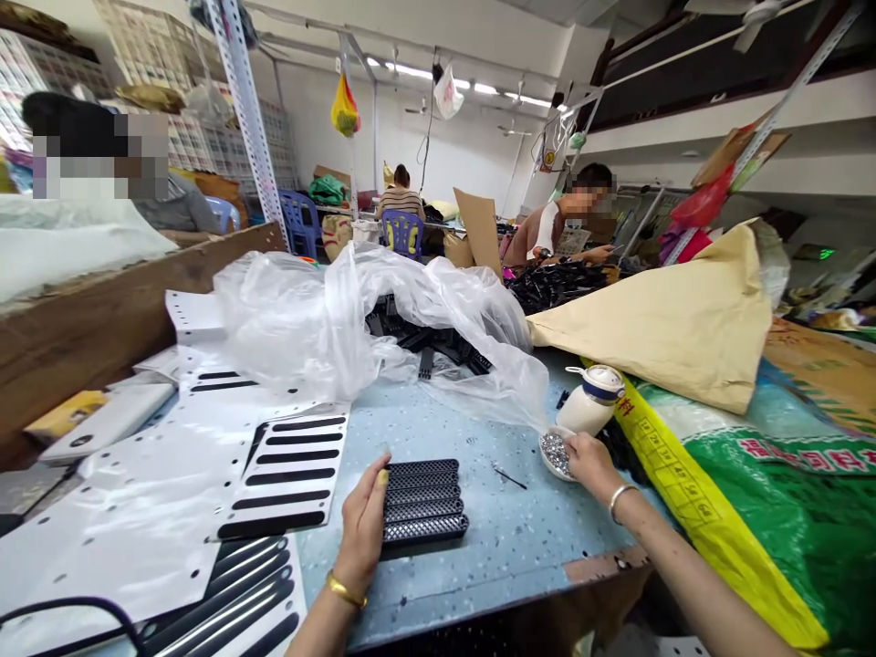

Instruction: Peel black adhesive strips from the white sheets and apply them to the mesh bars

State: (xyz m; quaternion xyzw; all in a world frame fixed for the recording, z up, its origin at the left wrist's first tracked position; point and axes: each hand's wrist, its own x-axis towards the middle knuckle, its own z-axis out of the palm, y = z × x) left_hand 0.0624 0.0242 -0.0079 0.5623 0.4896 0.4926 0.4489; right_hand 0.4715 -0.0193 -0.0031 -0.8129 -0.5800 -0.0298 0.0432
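Note:
My left hand point(362, 527) rests on the left end of a row of black ribbed plastic strips point(422, 502) lying side by side on the blue speckled table point(493, 547). My right hand point(589, 464) reaches into a small white bowl point(557, 453) filled with small shiny metal pieces; whether the fingers hold any is hidden. A white lidded bottle point(589, 400) lies just behind the bowl. A clear plastic bag point(328, 319) holding more black strips point(438, 345) lies at the middle of the table.
White slotted metal panels point(284, 470) are stacked at the left, next to a wooden board point(102, 319). A beige sack point(671, 319) and a green and yellow woven sack point(766, 493) lie at the right. Other people sit at tables behind.

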